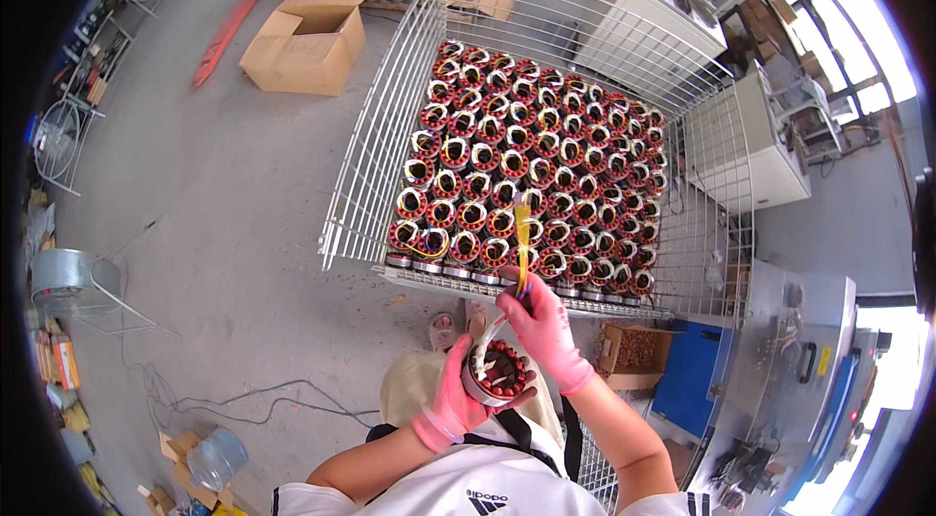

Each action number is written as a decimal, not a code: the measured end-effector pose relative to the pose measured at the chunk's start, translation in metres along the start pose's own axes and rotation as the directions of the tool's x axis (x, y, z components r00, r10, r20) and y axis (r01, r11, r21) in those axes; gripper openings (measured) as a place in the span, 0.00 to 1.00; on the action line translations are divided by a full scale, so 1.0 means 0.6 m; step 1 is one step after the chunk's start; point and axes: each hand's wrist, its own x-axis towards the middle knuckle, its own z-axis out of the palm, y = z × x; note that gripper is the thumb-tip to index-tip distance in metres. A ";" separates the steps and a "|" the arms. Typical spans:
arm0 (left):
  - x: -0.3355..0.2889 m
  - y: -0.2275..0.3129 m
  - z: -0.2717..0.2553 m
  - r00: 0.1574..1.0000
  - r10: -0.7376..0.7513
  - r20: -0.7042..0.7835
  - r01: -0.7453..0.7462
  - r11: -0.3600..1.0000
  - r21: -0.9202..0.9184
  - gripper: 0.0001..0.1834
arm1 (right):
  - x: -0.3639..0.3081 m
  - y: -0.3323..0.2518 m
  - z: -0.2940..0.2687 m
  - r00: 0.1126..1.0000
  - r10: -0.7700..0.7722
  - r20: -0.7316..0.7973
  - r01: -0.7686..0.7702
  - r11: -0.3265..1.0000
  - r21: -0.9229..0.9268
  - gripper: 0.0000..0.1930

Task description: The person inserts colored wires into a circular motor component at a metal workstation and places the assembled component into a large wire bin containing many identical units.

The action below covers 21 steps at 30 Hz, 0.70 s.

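Observation:
My left hand, in a pink glove, grips a round motor stator with a metal rim and red-and-copper windings inside. A white-sleeved wire lead rises from the stator to my right hand, also gloved in pink. The right fingers are pinched on this lead, and a flat yellow end sticks up beyond them. In front of my hands, a wire mesh cage holds rows of similar stators, packed closely with their white and yellow leads coiled inside.
An open cardboard box stands on the floor beyond the cage's left side, near a red pallet jack fork. A metal machine and a blue panel are at the right. Cables lie on the floor at left.

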 end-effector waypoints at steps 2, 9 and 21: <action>0.002 0.003 -0.005 0.993 0.030 -0.113 -0.030 1.000 0.002 0.40 | 0.038 0.016 0.016 0.942 -0.333 0.038 0.321 0.863 -0.390 0.14; 0.019 0.035 0.013 0.983 0.122 -0.139 -0.125 0.992 -0.007 0.43 | 0.085 0.032 0.028 0.983 0.156 0.092 -0.181 0.868 0.462 0.18; 0.040 0.061 0.040 0.962 0.268 -0.042 -0.268 0.963 0.021 0.36 | 0.107 -0.013 0.026 0.936 -0.298 0.187 0.270 0.949 0.161 0.08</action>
